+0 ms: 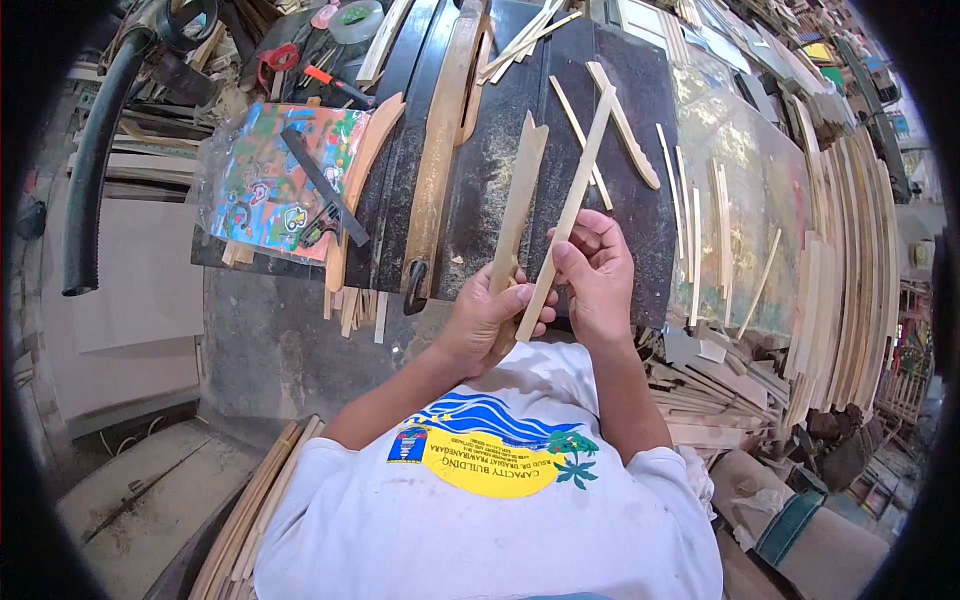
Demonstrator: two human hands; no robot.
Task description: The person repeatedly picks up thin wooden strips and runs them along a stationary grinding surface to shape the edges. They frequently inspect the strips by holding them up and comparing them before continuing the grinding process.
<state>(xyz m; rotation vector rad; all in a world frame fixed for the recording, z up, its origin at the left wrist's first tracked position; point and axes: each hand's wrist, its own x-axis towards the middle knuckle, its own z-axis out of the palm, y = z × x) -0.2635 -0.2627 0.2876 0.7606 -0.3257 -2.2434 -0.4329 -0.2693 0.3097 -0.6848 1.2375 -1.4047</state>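
My left hand [490,315] is closed round a notched wooden piece [522,195], held upright at a slant above the dark bench top [495,130]. Just right of it, my right hand [590,275] pinches a pale flat wooden strip [580,180] between thumb and fingers, and the strip's lower end crosses in front of my left fingertips. Beyond the strip lie a thin stick [570,125] and a shaped wooden piece [630,140]. A long wooden bar [435,180] rests to the left.
A colourful board [260,170] with a dark flat bar [315,165], red scissors [280,62] and an orange-handled tool [330,78] are at the left. A scuffed pale board [750,200] holds thin sticks. Stacked strips [850,260] line the right; a black curved tool [95,170] is at far left.
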